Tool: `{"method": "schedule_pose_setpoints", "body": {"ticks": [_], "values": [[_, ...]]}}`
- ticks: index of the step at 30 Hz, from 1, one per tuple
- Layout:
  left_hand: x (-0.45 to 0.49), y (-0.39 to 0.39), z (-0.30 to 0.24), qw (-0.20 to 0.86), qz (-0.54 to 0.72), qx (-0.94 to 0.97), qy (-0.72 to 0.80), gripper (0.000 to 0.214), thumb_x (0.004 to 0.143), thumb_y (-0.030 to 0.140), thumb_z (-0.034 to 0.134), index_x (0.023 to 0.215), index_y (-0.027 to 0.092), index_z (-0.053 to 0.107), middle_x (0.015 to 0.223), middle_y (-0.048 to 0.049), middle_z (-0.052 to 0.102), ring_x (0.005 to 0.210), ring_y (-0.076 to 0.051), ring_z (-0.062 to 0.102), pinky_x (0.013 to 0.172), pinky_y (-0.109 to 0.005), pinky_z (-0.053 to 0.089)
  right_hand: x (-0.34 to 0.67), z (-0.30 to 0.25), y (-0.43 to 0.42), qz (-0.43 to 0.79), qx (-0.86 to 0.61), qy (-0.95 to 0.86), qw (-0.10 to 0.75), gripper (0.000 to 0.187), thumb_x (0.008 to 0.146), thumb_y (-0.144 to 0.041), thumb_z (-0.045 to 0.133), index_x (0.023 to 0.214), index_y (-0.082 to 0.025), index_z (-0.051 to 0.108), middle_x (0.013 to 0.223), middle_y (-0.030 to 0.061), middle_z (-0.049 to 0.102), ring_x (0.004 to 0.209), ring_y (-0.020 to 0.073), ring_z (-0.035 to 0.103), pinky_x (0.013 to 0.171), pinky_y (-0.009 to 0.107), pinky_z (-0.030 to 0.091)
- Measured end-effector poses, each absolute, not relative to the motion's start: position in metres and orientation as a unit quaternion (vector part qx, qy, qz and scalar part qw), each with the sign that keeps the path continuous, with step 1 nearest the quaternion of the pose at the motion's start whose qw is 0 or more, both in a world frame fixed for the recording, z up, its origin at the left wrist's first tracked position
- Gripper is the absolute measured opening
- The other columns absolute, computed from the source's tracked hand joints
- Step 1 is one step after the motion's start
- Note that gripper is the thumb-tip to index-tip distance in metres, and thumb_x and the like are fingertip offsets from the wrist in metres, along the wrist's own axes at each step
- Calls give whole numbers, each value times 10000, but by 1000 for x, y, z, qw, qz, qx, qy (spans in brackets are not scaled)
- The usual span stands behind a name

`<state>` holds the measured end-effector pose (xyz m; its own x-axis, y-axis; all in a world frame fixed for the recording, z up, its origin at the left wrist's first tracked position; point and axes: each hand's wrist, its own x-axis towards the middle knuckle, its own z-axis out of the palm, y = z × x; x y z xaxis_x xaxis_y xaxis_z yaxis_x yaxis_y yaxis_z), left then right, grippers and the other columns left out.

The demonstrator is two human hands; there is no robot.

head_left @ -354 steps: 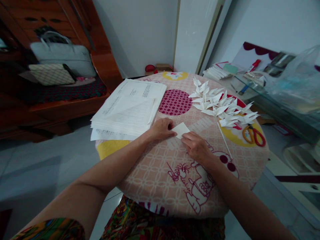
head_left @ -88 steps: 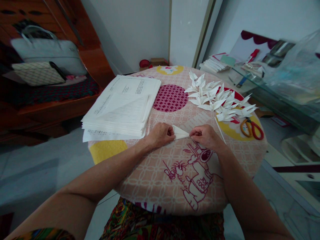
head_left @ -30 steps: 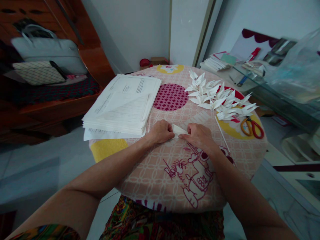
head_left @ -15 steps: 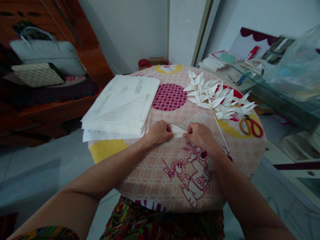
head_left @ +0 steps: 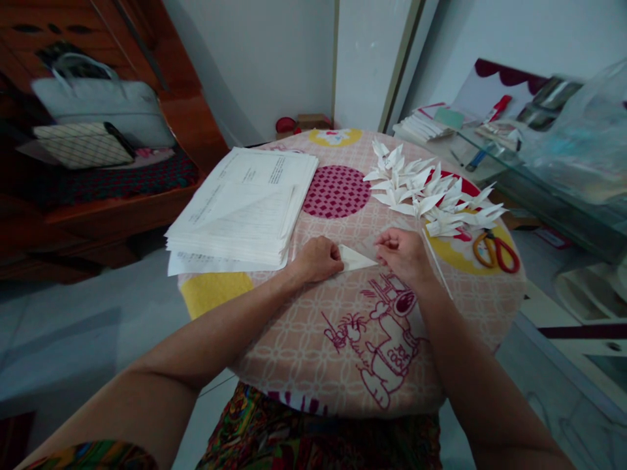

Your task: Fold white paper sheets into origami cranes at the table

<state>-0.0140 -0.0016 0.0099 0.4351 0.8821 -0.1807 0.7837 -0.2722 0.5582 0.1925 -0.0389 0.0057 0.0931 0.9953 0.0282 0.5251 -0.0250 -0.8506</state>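
White paper [head_left: 355,258], folded to a narrow triangle, lies on our table [head_left: 289,339] between our two hands; let it be the dial's centre, with twelve pointing away from us. Its wide end sits at nine o'clock, under the fingers of our left hand [head_left: 321,259], which grasps it and rests low on the cloth. Our right hand [head_left: 404,256] is at three o'clock, close by the triangle's sharp tip, fingers loosely curled and the fingertips drawn together; whether they touch or pinch the tip, we cannot tell.

Toward ten o'clock we have a thick stack [head_left: 235,205] of printed sheets, its lowest sheet sticking out toward us. Between one and two o'clock lies a cluster of folded pieces [head_left: 424,189], white and pointed, crowded against one another. At three, beyond our right hand, a thin white stick [head_left: 437,264] slants across the cloth, and farther out are the scissors [head_left: 496,252], one handle orange and the other red.

A cartoon dog [head_left: 392,349] printed on the cloth shows at five o'clock. Well off the table toward ten, a pale handbag [head_left: 110,108] stands on a wooden seat [head_left: 142,196] behind a checked clutch [head_left: 81,145]. Far out at two, a plastic bag [head_left: 582,134] rests on a glass shelf [head_left: 551,202].
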Motion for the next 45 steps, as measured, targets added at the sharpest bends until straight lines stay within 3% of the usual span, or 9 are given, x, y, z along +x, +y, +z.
{"method": "schedule_pose_setpoints", "body": {"ticks": [2, 7, 15, 39, 45], "values": [[-14, -2, 11, 300, 84, 792, 526, 145, 711, 187, 648, 738, 123, 776, 559, -20, 642, 562, -139, 571, 589, -239, 431, 183, 3, -37, 326, -584, -643, 374, 83, 745, -167, 606, 806, -161, 662, 651, -2, 659, 551, 119, 576, 545, 229, 426], [-15, -2, 10, 309, 91, 789, 524, 133, 713, 187, 646, 718, 125, 763, 534, -14, 628, 533, -132, 565, 562, -234, 414, 167, -4, -36, 280, -591, -709, 264, 71, 694, -103, 701, 698, -160, 660, 642, 2, 652, 604, 129, 584, 590, 245, 401], [-17, 0, 7, 315, 98, 795, 509, 125, 720, 199, 651, 697, 126, 749, 527, -15, 622, 535, -135, 566, 557, -242, 402, 163, 0, -38, 232, -623, -713, 223, 164, 695, -154, 794, 814, -166, 681, 677, -5, 653, 618, 132, 562, 616, 259, 377], [-20, 4, 8, 348, 87, 780, 513, 134, 730, 210, 637, 723, 130, 743, 481, 3, 592, 485, -128, 562, 547, -233, 443, 139, 8, -53, 138, -666, -718, 147, 239, 802, -321, 721, 991, -189, 655, 813, 75, 713, 771, 219, 631, 658, 300, 359], [-20, 3, 7, 362, 92, 771, 515, 95, 727, 195, 649, 713, 128, 714, 476, 10, 588, 453, -111, 540, 517, -220, 415, 143, 7, -51, 146, -661, -721, 151, 203, 784, -259, 731, 960, -190, 658, 781, 52, 699, 736, 197, 610, 652, 293, 354]]}}
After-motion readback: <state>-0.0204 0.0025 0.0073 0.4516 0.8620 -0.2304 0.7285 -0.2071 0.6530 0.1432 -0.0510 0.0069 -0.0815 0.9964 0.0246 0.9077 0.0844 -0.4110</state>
